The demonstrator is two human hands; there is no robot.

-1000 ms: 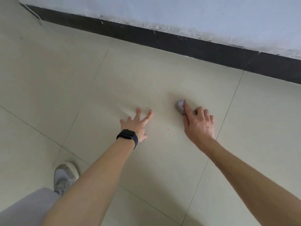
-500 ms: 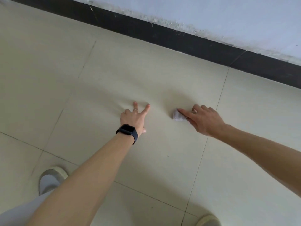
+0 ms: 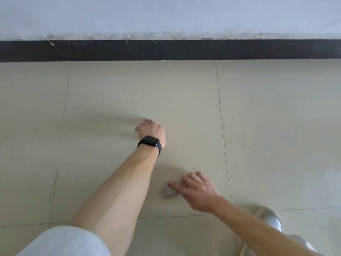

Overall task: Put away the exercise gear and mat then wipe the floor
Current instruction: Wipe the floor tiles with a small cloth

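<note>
Crouches over a beige tiled floor (image 3: pixel 110 93), facing a white wall (image 3: pixel 166 15) with a black skirting board (image 3: pixel 166 50) along its foot.

Leans on the left hand (image 3: pixel 151 129), set down on the tile well out toward the wall, about mid-scene. Wears a black watch (image 3: pixel 149 143) on that wrist. Shows only the back of the hand and the knuckles, with the fingers bent down toward the floor and hidden behind them. Cannot tell whether that grip is closed or merely arched on its fingertips. Holds nothing that can be seen.

Presses a small grey wad (image 3: pixel 168 191) against the floor with the right hand (image 3: pixel 198 189), nearer than the left hand and to its right, just beside the left forearm. Lays the forefinger out along the top of the wad and curls the other fingers over its far side, so the grip is clamped on the wad. Blurs here, hand and wad both, so cannot make out what the wad is made of.

Keeps the wad on the same large tile as the left hand, just short of the grout line at that tile's near edge.

Plants a pale shoe (image 3: pixel 267 218) on the floor at near right, partly behind the right forearm. Shows a light grey trouser knee (image 3: pixel 64 242) at near left.
</note>
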